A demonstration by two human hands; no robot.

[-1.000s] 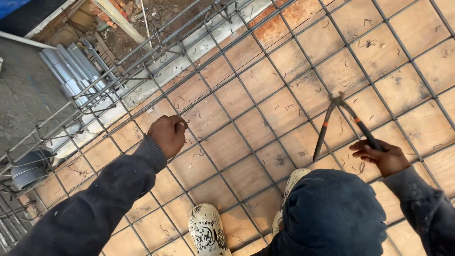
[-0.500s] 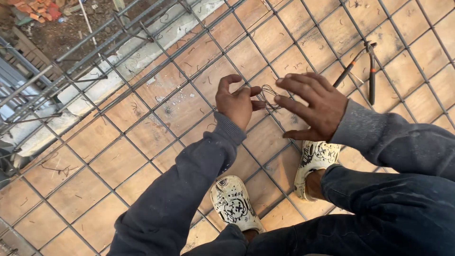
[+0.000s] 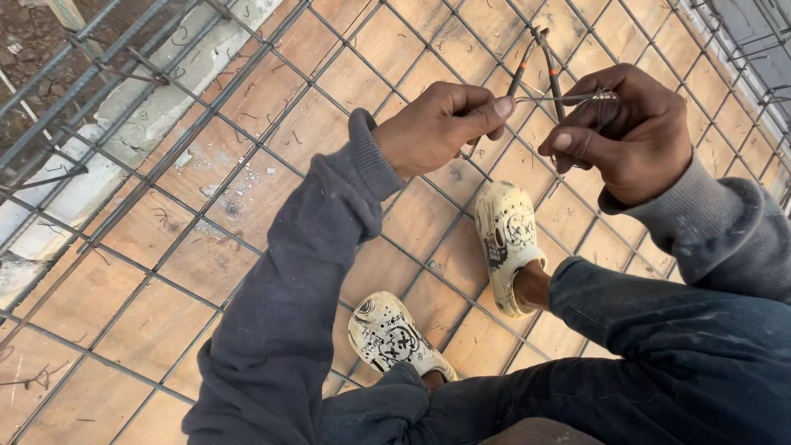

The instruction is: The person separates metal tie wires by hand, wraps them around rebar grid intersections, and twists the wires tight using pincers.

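Observation:
My left hand (image 3: 441, 124) pinches one end of a thin tie wire (image 3: 550, 99) between thumb and forefinger. My right hand (image 3: 630, 132) grips a small bundle of the same wire, and the strand runs taut between both hands. Both hands are raised above a grid of steel rebar (image 3: 247, 156) laid over brown plywood panels (image 3: 206, 264). A pair of pincers (image 3: 535, 58) lies on the mesh just beyond my hands. I crouch, with two pale patterned clogs (image 3: 511, 239) on the mesh below.
Along the left edge runs a rebar beam cage (image 3: 74, 91) over a pale concrete strip (image 3: 91, 181), with bare ground beyond. More vertical rebar (image 3: 754, 58) stands at the upper right. My dark trousers (image 3: 659, 363) fill the lower right.
The hands have come closer to the camera and drawn apart, pulling a wire strand straight between them. The view has shifted so the pincers now sit directly behind the hands.

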